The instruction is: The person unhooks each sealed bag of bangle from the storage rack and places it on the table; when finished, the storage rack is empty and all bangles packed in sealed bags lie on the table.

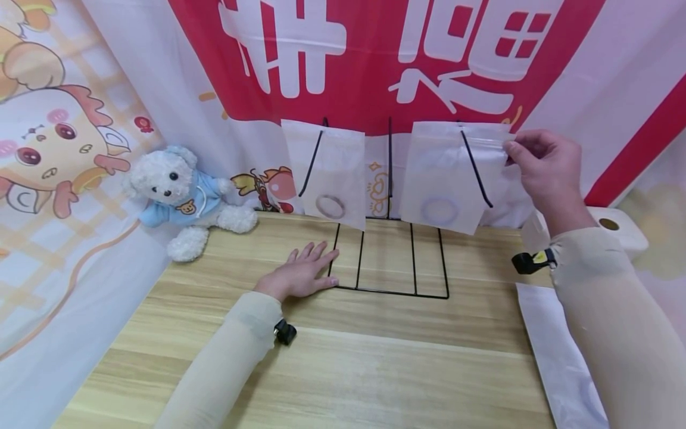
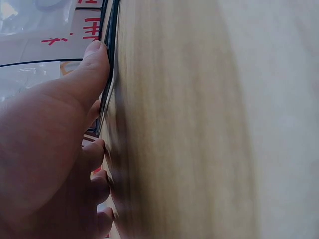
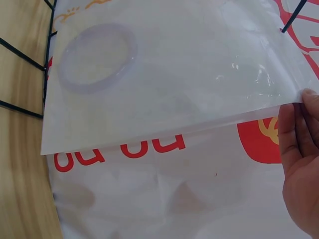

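My right hand (image 1: 548,170) pinches the upper right corner of a translucent plastic bag (image 1: 429,173) that hangs on a prong of a black wire rack (image 1: 393,292). A pale lilac ring (image 3: 130,52), like a bangle, shows inside that bag. On the rack's left prong hangs a similar bag (image 1: 332,161) with a brownish ring (image 1: 330,206) in it. My left hand (image 1: 300,273) lies palm down with fingers spread on the table, its thumb and fingertips at the left side of the rack's base.
A white plush bear (image 1: 184,196) in a blue hoodie sits at the back left. Another flat bag (image 1: 560,357) lies at the right under my forearm. Behind it is a white box (image 1: 621,229) with a round hole. Printed cloth (image 1: 364,71) hangs behind the wooden table (image 1: 348,369).
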The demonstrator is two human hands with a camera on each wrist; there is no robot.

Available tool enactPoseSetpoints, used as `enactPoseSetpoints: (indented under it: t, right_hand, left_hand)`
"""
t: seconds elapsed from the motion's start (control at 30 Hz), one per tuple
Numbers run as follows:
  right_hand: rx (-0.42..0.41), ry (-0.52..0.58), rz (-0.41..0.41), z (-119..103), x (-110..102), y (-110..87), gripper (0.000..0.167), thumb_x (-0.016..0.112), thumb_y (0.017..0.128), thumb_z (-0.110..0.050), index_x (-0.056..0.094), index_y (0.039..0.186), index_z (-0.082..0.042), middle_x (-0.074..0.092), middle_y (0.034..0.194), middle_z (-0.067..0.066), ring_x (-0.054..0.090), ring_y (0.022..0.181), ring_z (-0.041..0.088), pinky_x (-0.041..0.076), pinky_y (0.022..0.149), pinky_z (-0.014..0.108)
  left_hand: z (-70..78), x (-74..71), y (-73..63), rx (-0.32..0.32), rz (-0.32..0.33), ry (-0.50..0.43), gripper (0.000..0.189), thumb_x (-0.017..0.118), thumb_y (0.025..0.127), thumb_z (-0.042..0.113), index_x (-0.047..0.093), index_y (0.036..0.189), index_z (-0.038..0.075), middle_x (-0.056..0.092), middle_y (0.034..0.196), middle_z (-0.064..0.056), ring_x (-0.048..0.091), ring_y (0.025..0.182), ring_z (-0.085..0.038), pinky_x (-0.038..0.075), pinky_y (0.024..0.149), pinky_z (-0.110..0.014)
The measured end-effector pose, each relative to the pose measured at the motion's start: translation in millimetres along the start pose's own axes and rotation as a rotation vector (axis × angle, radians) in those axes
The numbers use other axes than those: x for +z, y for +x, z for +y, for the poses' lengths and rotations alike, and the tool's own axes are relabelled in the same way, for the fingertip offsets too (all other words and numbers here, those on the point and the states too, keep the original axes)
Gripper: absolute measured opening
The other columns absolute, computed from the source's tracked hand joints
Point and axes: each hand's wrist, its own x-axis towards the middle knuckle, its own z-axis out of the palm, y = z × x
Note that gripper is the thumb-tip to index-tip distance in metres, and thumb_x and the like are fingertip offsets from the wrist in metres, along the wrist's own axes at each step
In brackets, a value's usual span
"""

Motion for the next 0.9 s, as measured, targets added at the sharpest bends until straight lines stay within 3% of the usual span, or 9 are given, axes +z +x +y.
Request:
enactPoseSetpoints:
  t: [0.53,0.9]
  right_hand:
    - [-0.038,-0.003,-0.003,2,-7,-10.8,0.059,0.078,0.088,-0.057,0.075,0.138,-0.025,0.075,0.123,-0.01,0.072,0.106,0.005,0.058,0.092,0.011]
    - [-0.065,-0.028,0.004,7,-12,-22.7,0.058,0.078,0.091,-0.054,0.074,0.14,-0.023,0.076,0.125,-0.009,0.073,0.105,0.004,0.058,0.087,0.01]
  left_hand:
    - [0.3,1.0,-1.0,0.001,0.0,0.005,0.078,0.049,0.111,0.059,0.02,0.175,0.026,0.006,0.183,-0.015,0.002,0.17,-0.044,0.001,0.135,-0.068]
    - [-0.8,0.0,0.5,0.003,0.003,0.005,0.077,0.049,0.112,0.057,0.021,0.175,0.025,0.006,0.183,-0.016,0.003,0.169,-0.046,0.001,0.135,-0.069]
